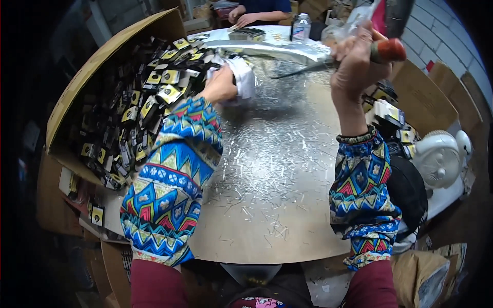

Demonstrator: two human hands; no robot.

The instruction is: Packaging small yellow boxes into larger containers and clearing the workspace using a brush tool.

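The right hand [355, 64] is shut tight around a red handle [389, 50], held up over the shiny table [277, 169]. The left hand [221, 84] grips a white bundle [242, 77] near the far edge. A big cardboard box [102, 56] full of small black and yellow packs [154, 92] sits on the left. A white fan [439, 159] is on the right.

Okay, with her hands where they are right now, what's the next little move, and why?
Probably bring the blade tool down to the white packet: the right hand holds it raised by its red handle, while the left hand pins the packet on the table.
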